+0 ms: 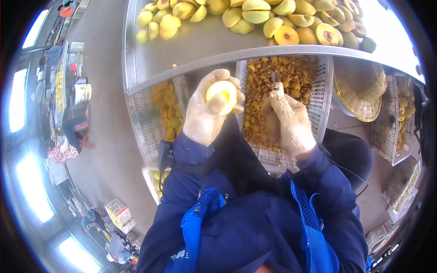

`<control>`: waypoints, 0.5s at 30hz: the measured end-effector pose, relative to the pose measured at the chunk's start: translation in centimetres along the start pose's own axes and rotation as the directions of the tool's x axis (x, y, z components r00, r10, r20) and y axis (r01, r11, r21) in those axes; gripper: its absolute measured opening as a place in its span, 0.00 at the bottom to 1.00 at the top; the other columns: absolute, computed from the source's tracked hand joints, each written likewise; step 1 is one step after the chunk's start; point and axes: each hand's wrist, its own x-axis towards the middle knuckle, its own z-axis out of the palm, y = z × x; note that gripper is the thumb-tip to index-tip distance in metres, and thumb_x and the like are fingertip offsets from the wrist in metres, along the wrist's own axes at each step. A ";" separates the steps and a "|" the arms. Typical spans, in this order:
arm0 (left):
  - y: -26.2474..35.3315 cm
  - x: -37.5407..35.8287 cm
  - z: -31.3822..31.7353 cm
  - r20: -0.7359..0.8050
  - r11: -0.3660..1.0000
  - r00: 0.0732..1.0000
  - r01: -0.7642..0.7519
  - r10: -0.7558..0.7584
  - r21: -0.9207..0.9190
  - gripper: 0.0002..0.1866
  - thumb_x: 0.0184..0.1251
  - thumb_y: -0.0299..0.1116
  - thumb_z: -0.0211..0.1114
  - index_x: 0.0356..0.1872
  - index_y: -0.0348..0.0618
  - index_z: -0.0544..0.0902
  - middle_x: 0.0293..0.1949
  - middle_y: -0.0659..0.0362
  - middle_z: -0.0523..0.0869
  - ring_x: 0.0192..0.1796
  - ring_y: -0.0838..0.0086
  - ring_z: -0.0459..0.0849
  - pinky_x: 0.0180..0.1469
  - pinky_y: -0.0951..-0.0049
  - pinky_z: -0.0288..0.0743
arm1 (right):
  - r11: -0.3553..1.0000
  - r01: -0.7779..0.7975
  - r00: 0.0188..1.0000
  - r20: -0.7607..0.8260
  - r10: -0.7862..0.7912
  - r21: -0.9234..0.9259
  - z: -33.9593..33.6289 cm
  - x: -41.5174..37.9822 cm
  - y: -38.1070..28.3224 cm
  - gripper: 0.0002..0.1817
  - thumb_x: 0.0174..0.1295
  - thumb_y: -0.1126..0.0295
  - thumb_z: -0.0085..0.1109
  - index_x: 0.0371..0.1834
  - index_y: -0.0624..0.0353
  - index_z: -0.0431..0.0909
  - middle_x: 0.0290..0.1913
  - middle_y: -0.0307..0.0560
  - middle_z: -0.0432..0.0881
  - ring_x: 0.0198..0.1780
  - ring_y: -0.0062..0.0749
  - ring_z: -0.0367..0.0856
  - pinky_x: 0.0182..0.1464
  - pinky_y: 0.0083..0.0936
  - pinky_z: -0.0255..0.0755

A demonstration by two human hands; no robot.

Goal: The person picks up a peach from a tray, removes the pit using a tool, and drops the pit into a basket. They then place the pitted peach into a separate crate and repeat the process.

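In my gloved left hand (199,117) is a pale yellow peach half (227,89); my thumb lies across it and the fingers curl round its far side. My right hand (293,122), also gloved, is closed on a small pitting knife (276,78), whose narrow metal end points away from me. Below the right hand stands a white crate (322,93) of brown-orange pits and scraps (259,120). The two hands are apart, and the tool does not touch the peach half.
Ahead is a metal table (195,48) with a raised rim, bearing many peach halves (255,11). A crate of yellow pieces (167,107) stands at left. To the right are a woven basket-like hat (364,88) and another crate (391,123). Other people work far left.
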 end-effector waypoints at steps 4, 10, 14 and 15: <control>1.1 -0.7 -0.7 0.036 0.997 0.998 0.052 -0.050 -0.057 0.36 0.82 0.60 0.66 0.73 0.37 0.78 0.63 0.45 0.88 0.56 0.56 0.93 0.51 0.58 0.92 | 0.994 -0.004 1.000 -0.011 0.005 0.107 -0.8 -0.2 -0.8 0.23 0.86 0.52 0.58 0.39 0.62 0.84 0.17 0.39 0.76 0.15 0.22 0.69 0.21 0.24 0.61; 11.3 -4.9 -9.3 -0.231 0.094 0.949 0.215 0.212 0.972 0.23 0.74 0.34 0.71 0.66 0.35 0.88 0.64 0.49 0.91 0.68 0.63 0.88 0.75 0.63 0.78 | 0.994 0.085 0.996 0.011 -0.084 -0.071 -1.5 -0.4 -0.3 0.27 0.89 0.49 0.49 0.39 0.61 0.82 0.16 0.35 0.74 0.15 0.18 0.67 0.20 0.21 0.58; 14.8 7.2 -9.2 -0.160 0.231 0.839 0.043 0.519 0.972 0.25 0.79 0.42 0.72 0.67 0.34 0.87 0.60 0.45 0.93 0.64 0.65 0.90 0.72 0.67 0.78 | 0.990 -0.084 0.995 0.041 0.089 -0.114 -0.3 0.2 0.2 0.26 0.87 0.49 0.54 0.41 0.63 0.84 0.17 0.37 0.76 0.15 0.18 0.68 0.21 0.21 0.60; 14.7 10.8 -8.7 -0.241 0.215 0.844 0.154 0.480 0.964 0.27 0.75 0.44 0.73 0.69 0.39 0.87 0.64 0.45 0.91 0.68 0.61 0.88 0.74 0.64 0.77 | 0.984 -0.087 0.995 0.032 0.093 -0.155 0.1 0.3 0.1 0.26 0.87 0.49 0.54 0.42 0.63 0.84 0.17 0.37 0.76 0.15 0.19 0.69 0.21 0.22 0.61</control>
